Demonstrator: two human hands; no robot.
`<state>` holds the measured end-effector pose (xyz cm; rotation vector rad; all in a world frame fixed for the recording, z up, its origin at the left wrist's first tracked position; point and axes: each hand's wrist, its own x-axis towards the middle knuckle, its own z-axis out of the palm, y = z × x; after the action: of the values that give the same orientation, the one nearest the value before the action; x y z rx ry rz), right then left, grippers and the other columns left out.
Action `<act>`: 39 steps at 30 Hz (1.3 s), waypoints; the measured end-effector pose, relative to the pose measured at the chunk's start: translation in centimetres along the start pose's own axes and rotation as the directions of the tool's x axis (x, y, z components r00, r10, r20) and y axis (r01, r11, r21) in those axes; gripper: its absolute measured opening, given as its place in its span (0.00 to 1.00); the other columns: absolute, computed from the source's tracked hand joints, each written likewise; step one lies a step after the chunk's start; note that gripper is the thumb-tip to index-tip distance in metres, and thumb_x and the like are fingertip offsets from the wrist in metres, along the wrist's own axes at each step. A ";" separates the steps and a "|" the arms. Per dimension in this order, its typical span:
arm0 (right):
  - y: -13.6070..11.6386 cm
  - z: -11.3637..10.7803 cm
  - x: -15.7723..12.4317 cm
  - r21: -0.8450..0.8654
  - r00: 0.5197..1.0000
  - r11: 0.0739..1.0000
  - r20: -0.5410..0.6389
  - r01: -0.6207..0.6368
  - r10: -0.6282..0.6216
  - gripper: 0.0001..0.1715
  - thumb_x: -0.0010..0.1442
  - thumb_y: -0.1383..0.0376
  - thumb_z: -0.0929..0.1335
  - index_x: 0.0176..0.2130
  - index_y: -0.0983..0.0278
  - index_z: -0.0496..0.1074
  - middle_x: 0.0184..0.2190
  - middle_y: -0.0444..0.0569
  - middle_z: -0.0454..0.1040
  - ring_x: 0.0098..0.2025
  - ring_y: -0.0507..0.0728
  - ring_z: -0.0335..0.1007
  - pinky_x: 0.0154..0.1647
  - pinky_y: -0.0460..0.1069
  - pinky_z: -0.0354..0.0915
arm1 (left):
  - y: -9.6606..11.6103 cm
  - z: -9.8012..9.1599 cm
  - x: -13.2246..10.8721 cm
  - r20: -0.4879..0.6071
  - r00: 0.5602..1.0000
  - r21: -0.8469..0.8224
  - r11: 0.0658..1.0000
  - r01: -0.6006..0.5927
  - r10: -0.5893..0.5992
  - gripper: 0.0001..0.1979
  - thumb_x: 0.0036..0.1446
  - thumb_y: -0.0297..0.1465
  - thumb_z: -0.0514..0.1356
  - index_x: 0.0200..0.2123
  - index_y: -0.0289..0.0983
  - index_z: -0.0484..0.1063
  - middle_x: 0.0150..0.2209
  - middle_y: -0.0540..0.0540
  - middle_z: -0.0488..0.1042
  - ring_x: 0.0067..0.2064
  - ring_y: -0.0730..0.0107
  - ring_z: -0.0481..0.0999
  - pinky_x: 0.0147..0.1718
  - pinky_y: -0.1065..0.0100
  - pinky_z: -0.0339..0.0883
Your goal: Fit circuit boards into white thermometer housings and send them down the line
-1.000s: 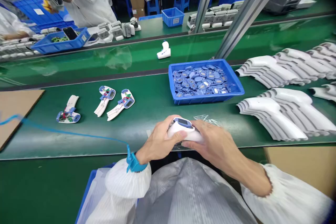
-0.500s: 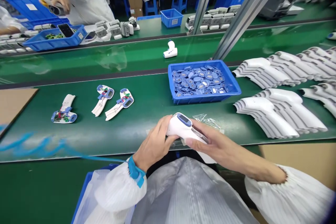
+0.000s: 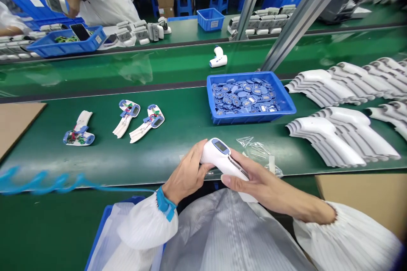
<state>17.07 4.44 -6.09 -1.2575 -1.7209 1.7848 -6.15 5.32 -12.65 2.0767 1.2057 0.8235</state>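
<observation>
Both hands hold a white handheld thermometer (image 3: pixel 222 160) with a blue-rimmed display, over the front edge of the bench. My left hand (image 3: pixel 188 173) is closed round its head end. My right hand (image 3: pixel 254 175) grips the handle, with the thumb on the near side; a narrow gap shows along the handle's far side. Just beyond my right hand, thin clear pieces (image 3: pixel 259 149) lie on the green surface. Farther back stands a blue bin (image 3: pixel 251 118) of blue oval parts. Three opened units with wires, one of them here (image 3: pixel 79 133), lie to the left.
Rows of white shell halves (image 3: pixel 337 135) fill the right side. A finished-looking white unit (image 3: pixel 218 60) lies on the green strip behind. A metal post (image 3: pixel 295 12) slants up. A blue coiled cord (image 3: pixel 63 182) runs to my left wrist. Across, a person in white handles a device.
The handle has swung slightly toward me, and its lower end now shows closed together below my right hand. The white unit on the back strip has shifted right. The person across has raised their device.
</observation>
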 end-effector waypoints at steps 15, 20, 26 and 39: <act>-3.1 5.3 9.7 -0.700 0.502 0.684 -0.525 0.206 -0.688 0.30 0.70 0.56 0.62 0.19 0.61 0.53 0.19 0.41 0.55 0.22 0.49 0.49 0.27 0.50 0.48 | 3.5 -2.3 2.1 -0.027 0.984 0.194 0.965 0.176 -0.174 0.11 0.55 0.32 0.61 0.41 0.35 0.71 0.32 0.42 0.79 0.30 0.59 0.78 0.28 0.65 0.64; -3.3 4.9 9.5 -0.637 0.472 0.742 -0.599 0.207 -0.646 0.30 0.70 0.56 0.62 0.19 0.61 0.54 0.18 0.41 0.57 0.22 0.49 0.50 0.27 0.50 0.49 | 3.3 -3.0 2.0 0.027 0.981 0.073 0.979 0.190 -0.192 0.11 0.60 0.38 0.61 0.41 0.37 0.69 0.35 0.44 0.80 0.33 0.59 0.80 0.28 0.66 0.66; -3.6 5.6 9.6 -0.635 0.525 0.751 -0.582 0.184 -0.621 0.33 0.71 0.56 0.58 0.16 0.61 0.55 0.16 0.44 0.60 0.20 0.49 0.51 0.26 0.51 0.48 | 3.6 -1.2 1.4 -0.022 0.967 0.366 0.898 0.245 -0.255 0.15 0.58 0.36 0.61 0.45 0.32 0.70 0.35 0.35 0.80 0.33 0.46 0.81 0.31 0.58 0.68; -4.2 -10.3 14.9 -0.902 0.842 0.401 -0.336 -0.159 -0.423 0.11 0.62 0.65 0.69 0.38 0.72 0.79 0.39 0.65 0.80 0.42 0.66 0.75 0.45 0.55 0.64 | 2.4 -6.7 2.9 -0.005 0.997 0.678 0.733 0.057 -0.073 0.14 0.59 0.28 0.65 0.49 0.36 0.70 0.45 0.39 0.78 0.47 0.51 0.75 0.44 0.55 0.67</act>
<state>15.76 23.03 -5.91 -1.6641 -2.3784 0.1068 -8.82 8.11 -6.01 2.5714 1.7471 0.3266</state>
